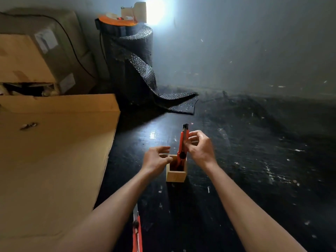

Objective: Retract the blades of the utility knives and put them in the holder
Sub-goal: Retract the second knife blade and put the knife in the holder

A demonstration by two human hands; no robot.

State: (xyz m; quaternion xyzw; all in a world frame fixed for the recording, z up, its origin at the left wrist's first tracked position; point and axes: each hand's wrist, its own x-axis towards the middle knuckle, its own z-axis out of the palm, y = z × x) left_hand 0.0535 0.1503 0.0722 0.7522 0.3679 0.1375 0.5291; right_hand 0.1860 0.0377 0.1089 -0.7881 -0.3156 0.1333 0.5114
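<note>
Standing nearly upright in a small wooden holder, a red utility knife has its lower end down inside the open square box and its dark tip pointing up, leaning slightly toward the right. The right hand is at the knife's upper half, thumb and fingertips curled against the red body in a light pinch. The left hand touches the holder's left rim, fingers loosely curled and closing on nothing; whether it presses the wood or only rests there I cannot tell. The holder sits on a dark, scuffed floor flecked with pale scraps and showing a bright glare patch just beyond the hands.

A second red utility knife lies on the floor near the bottom edge, between the forearms, well apart from the holder; a silvery strip runs along its length.

A large cardboard box fills the left side, close beside the left forearm, with more boxes stacked behind it. Farther back stands a roll of black bubble wrap, its loose end trailing over the floor, with an orange reel on top and a bright lamp glaring against the grey wall.
</note>
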